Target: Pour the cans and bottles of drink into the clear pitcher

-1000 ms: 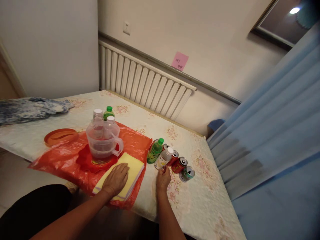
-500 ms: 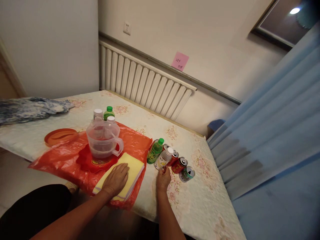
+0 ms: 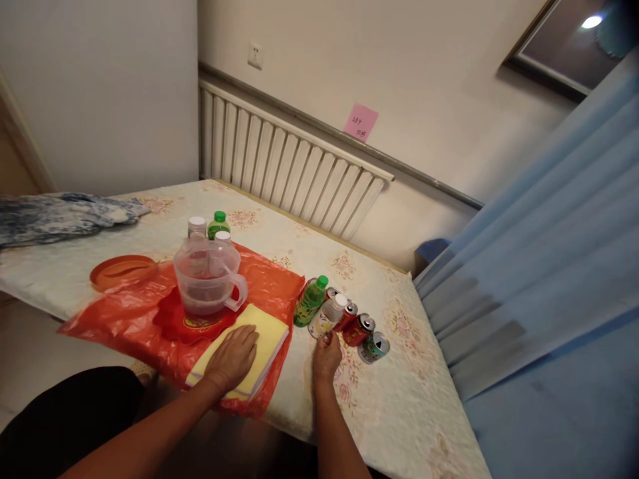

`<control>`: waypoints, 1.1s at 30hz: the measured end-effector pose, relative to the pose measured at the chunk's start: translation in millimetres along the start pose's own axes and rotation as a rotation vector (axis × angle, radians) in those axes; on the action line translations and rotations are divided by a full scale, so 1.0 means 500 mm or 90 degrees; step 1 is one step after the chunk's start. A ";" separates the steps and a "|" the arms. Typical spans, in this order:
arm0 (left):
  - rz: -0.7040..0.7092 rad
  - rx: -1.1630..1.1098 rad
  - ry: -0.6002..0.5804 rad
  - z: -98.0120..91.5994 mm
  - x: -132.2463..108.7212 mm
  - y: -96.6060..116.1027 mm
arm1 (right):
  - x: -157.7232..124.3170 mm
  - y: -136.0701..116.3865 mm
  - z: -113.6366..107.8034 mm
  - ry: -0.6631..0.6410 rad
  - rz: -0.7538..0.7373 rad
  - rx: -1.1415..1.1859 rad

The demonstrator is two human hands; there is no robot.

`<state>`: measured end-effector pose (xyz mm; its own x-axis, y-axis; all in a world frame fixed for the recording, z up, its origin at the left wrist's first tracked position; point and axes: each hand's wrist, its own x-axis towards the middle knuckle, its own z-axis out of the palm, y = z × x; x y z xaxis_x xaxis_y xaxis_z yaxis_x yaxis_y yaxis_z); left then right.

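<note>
My left hand [image 3: 232,356] lies flat on a folded yellow cloth [image 3: 267,326], fingers stretched out. My right hand [image 3: 327,359] is closed in a pinch just in front of a clear white-capped bottle [image 3: 327,316]; what its fingers hold, if anything, I cannot make out. Left of that bottle stands a green-capped green bottle [image 3: 310,303]. Behind and to the right are several cans, among them a red can [image 3: 358,329] and a green can [image 3: 374,347]. A clear plastic jug [image 3: 207,276] stands on a red scalloped dish [image 3: 170,318], left of the cloth.
A red plastic bag [image 3: 110,319] lies spread under the dish and cloth. An orange lid [image 3: 122,271] is at the left. More bottles, including one with a green cap [image 3: 219,217], stand behind the jug. Patterned fabric [image 3: 64,218] lies far left; a blue curtain [image 3: 539,266] hangs right.
</note>
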<state>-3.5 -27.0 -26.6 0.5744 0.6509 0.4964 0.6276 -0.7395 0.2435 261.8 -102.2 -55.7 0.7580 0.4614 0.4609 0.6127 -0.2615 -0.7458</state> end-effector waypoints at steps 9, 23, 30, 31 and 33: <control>0.001 -0.005 0.011 0.004 -0.001 0.000 | 0.001 0.002 0.000 -0.005 0.006 0.011; 0.012 0.009 0.016 0.003 -0.001 -0.001 | 0.000 0.003 0.002 0.000 0.013 0.013; 0.004 -0.005 0.022 0.004 -0.002 -0.001 | 0.001 0.005 0.002 -0.010 0.011 0.013; 0.004 -0.004 0.022 0.004 -0.002 -0.001 | 0.001 0.006 0.001 -0.011 0.011 0.013; 0.004 -0.002 0.020 0.005 -0.002 -0.002 | 0.001 0.005 0.001 -0.012 0.011 0.012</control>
<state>-3.3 -26.6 -29.2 0.5614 0.6400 0.5246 0.6224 -0.7444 0.2421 263.7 -102.1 -57.7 0.7643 0.4734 0.4379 0.5944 -0.2537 -0.7631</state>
